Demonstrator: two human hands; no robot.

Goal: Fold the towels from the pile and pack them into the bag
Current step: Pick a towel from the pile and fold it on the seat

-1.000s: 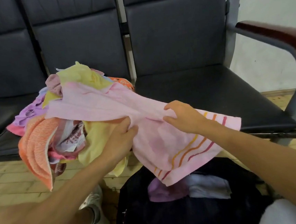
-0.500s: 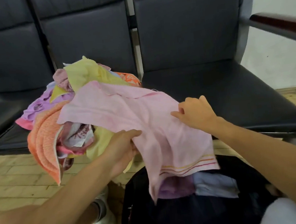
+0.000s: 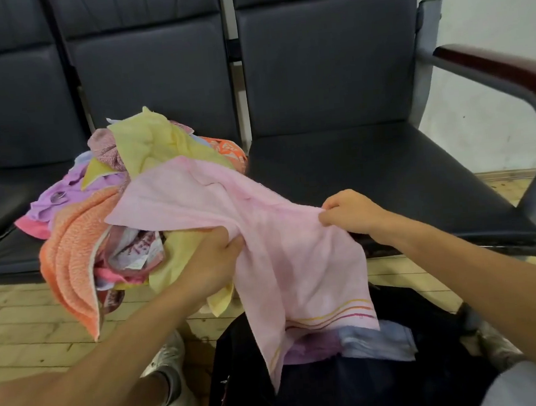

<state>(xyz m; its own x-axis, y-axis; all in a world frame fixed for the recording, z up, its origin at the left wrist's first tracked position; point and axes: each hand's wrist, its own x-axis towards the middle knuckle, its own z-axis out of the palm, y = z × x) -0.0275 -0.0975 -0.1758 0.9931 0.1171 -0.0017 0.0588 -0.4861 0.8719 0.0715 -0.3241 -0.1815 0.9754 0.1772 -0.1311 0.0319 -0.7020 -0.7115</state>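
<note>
While both bare arms reach forward from the bottom of the view, a pale pink towel [image 3: 284, 253] hangs between the hands, above an open black bag [image 3: 245, 385]. The left hand [image 3: 214, 257] grips a bunched fold of the towel, its fingers [image 3: 231, 243] curled round the cloth. The right hand [image 3: 349, 213] pinches the towel's upper edge, fingers closed on it. The towel's far end lies on the pile of towels [image 3: 77, 240], and its near end, edged with yellow, orange and red stripes, drapes down over the mouth of the bag. The pile is a loose heap of orange, yellow, purple and pink cloth on the middle seat [image 3: 4, 261] of a row of dark padded chairs, spilling over the seat's front edge. The bag stands on the wooden floor [image 3: 26, 324] in front of the chairs, just below the hands. Inside it lie a purple towel [image 3: 310, 349] and a pale blue towel [image 3: 381, 342], side by side. A white shoe [image 3: 178, 404] rests on the floor to the left of the bag. A wood-topped armrest [image 3: 493, 70] curves down at the far right.
</note>
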